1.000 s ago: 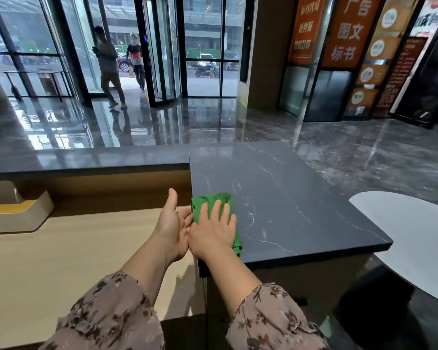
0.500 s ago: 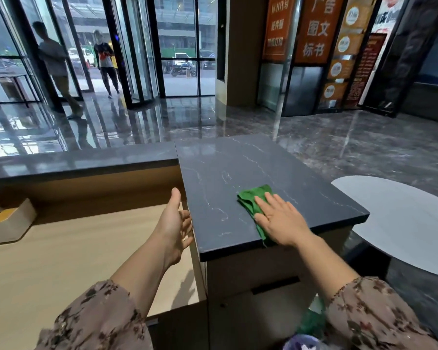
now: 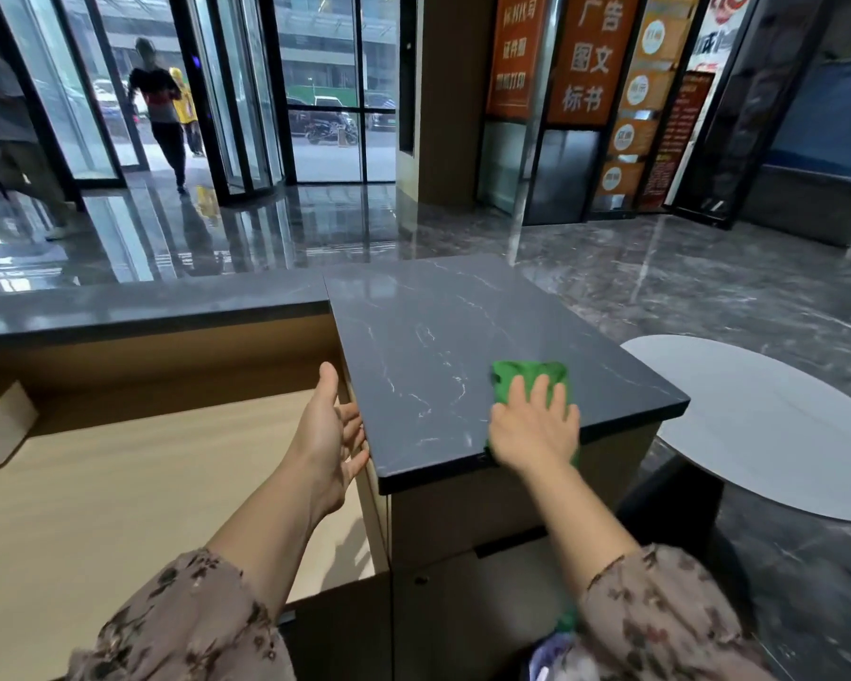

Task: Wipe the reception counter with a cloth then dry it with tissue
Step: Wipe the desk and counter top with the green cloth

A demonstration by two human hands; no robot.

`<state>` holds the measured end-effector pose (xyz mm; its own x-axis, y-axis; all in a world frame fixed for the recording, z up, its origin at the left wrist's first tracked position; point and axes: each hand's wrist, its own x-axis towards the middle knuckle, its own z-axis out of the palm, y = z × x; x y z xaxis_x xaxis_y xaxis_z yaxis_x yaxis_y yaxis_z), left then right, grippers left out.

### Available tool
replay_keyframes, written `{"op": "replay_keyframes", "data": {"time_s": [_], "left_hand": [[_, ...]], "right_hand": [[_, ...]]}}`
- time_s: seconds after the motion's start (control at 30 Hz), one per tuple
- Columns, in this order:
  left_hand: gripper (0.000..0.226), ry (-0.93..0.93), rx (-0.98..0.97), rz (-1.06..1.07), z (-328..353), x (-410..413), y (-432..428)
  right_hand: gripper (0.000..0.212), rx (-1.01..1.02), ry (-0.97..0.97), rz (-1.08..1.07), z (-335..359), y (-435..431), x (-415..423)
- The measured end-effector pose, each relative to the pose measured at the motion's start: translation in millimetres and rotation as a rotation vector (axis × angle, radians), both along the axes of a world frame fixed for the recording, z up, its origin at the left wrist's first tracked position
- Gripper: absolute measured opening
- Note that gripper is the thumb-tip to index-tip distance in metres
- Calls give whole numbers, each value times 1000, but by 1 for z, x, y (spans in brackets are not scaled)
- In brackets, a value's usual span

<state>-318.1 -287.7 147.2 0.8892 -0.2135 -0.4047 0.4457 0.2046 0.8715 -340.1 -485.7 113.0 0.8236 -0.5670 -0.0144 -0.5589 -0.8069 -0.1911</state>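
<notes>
My flat right hand [image 3: 534, 430] now presses the green cloth [image 3: 526, 373] at 5 o'clock on the marble worktop [image 3: 438, 336], swept over from 7 o'clock, left hand [image 3: 327, 430] open beside its edge: wiping is underway, drying comes later.

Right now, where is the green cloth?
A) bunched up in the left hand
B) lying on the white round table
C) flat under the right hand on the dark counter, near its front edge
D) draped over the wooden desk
C: the right hand presses flat on the green cloth on the dark counter; the left hand is open beside the counter's left edge, holding nothing.
</notes>
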Motion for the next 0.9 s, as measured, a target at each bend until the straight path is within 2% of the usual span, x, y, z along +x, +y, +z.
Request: {"op": "replay_keyframes", "data": {"time_s": [0.13, 0.27, 0.37, 0.53, 0.6, 0.73, 0.8, 0.9], "left_hand": [[86, 26, -63, 14, -6, 0, 4], [85, 33, -53, 48, -9, -6, 2], [76, -59, 54, -2, -11, -5, -2], [47, -209, 237, 17, 6, -17, -23], [46, -232, 277, 48, -2, -9, -29], [69, -244, 419, 71, -14, 0, -40], [72, -256, 456, 88, -17, 2, -42], [78, -273, 501, 94, -21, 6, -40]], "right_hand": [[59, -18, -69, 155, -3, 81, -5], [58, -58, -74, 327, -11, 124, -13], [57, -126, -211, 437, -19, 111, -22], [53, -237, -238, 709, -38, 25, -32], [52, -283, -281, 688, -43, -14, -34], [54, -264, -262, 524, -44, -90, -45], [60, -241, -233, 439, -42, -125, -50], [58, -209, -215, 317, -36, -170, -58]]}}
